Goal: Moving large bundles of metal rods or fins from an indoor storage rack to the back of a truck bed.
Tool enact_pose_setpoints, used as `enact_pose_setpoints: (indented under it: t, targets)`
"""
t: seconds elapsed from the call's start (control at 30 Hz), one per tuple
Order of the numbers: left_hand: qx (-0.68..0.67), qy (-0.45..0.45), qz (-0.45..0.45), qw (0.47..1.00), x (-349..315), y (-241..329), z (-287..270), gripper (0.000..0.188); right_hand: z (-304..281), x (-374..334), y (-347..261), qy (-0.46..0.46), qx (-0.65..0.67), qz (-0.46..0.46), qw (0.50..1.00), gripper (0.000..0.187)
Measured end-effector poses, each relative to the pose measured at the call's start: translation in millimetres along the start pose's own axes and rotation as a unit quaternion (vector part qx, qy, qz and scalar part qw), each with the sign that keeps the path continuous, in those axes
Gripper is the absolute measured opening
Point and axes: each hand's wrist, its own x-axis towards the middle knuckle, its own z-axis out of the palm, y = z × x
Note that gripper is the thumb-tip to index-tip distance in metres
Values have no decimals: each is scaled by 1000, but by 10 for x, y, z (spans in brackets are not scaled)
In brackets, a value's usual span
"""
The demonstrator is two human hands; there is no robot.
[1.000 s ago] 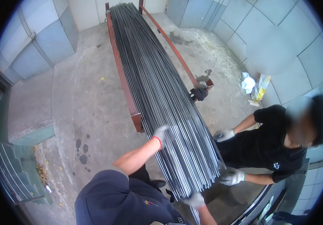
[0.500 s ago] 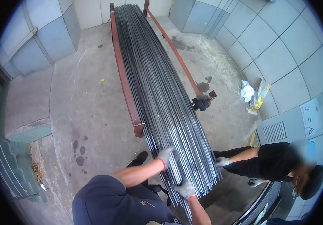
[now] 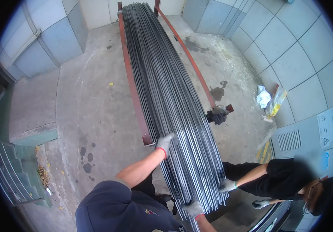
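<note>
Currently, head cam: rods [image 3: 166, 89] lie in one long bundle along the red rack [image 3: 135, 96], betw. its two rails, w/ near ends jutting past it. L hand [image 3: 165, 144], gloved, touches the rods' L side by the rack's near L corner, fingers laid over the top; can't tell if they're closed round any. R hand [image 3: 192, 209], also gloved, is well out from the rack at the rod tips, fingers bent over a few; undersides hidden, so can't tell the grip there either. Co-worker [image 3: 286, 179], R of the rack's near end, has one gloved hand on the rods' R side nr the tips.

Step in hand, prob.: handling rods by their free ends, out past the rack. Next move likely calls for firm fingers round the same few rods, plus good timing betw. both ppl, as loose ones could slide.

Vs. 0.5 s ago: L hand is closer to the rack, R hand farther from it, so they're wider apart; co-worker's hand has come from beside the rods onto them. Bundle's place on the rack looks unchanged.
</note>
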Motion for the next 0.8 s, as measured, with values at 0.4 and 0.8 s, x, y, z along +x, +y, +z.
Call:
enact_pose_setpoints:
  t: [0.4,0.8]
  targets:
    - [342,29,187,920,-922,-359,-451,56,-751,1309,-1727,154,-61,-83,983,86]
    - [320,-248,-22,914,-1368,-663,-77,33,-182,15,-599,290,184,9,939,52]
